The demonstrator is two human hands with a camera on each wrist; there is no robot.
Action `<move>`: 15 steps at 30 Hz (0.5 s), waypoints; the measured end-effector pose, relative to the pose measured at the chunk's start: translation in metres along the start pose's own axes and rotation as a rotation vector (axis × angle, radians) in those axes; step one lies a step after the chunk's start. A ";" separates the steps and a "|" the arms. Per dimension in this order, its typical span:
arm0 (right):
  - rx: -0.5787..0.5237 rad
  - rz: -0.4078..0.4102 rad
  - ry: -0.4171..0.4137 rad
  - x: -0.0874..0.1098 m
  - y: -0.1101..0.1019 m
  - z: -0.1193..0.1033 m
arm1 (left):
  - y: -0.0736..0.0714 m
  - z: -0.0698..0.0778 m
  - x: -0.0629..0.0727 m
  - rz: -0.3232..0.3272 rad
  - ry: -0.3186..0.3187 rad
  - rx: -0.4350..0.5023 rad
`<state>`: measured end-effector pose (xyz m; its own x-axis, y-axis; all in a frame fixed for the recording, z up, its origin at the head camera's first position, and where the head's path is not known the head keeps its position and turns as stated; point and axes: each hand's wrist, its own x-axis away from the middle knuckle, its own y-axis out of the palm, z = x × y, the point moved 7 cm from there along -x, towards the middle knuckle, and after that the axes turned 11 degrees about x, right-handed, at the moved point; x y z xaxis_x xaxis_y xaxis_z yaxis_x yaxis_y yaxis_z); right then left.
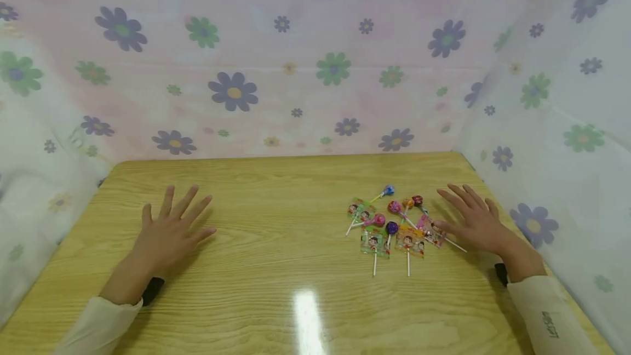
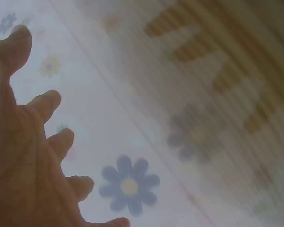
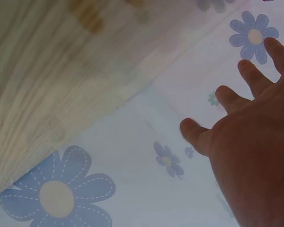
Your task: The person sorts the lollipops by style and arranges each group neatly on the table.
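Note:
My left hand is held over the left side of the table, fingers spread and holding nothing. Over on the right, my right hand is also spread and holds nothing; its thumb tip overlaps a pink-wrapped lollipop in the head view. Beside that hand lies a loose group of several lollipops. Round ones include a blue one, a purple one and a dark red one. Flat packets with white sticks include a green one and an orange one. Both wrist views show spread fingers without candy between them.
The wooden table has a glossy top with a bright light reflection near the front. A flower-printed cloth hangs behind it and along both sides. A dark strap piece shows under the left wrist.

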<state>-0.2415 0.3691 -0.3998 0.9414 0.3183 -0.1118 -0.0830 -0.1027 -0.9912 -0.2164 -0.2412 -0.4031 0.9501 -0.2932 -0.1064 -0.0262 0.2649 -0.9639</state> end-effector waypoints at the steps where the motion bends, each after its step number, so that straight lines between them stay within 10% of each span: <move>1: -0.007 0.010 -0.010 -0.001 -0.001 -0.002 | 0.001 0.005 -0.004 -0.003 0.015 0.001; 15: -0.076 0.066 -0.060 -0.009 -0.007 -0.041 | 0.020 0.106 -0.070 -0.059 0.281 0.168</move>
<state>-0.2358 0.3284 -0.3893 0.9132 0.3642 -0.1826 -0.1169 -0.1953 -0.9738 -0.2506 -0.1182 -0.3895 0.8250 -0.5481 -0.1376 0.0997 0.3810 -0.9192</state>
